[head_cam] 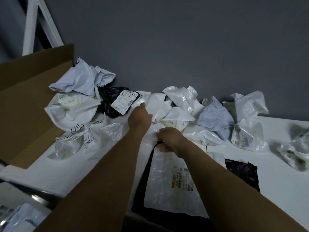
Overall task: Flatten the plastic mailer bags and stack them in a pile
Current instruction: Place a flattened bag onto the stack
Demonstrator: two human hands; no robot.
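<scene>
Left hand (139,117) fingertips buried in crumpled mailers (181,99); right hand (168,139) grip unclear.

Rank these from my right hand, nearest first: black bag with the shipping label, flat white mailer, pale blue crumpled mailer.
1. Flat white mailer: the right hand holds its top edge.
2. Black bag with the shipping label: back left.
3. Pale blue crumpled mailer: farthest left, beside the cardboard box.

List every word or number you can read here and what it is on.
"402": label on the left white bag, rest blurred.
Label on the black bag: barcodes, print too blurred to read.
Label on the flattened white mailer: too blurred to read.
Other labels: too small.
</scene>
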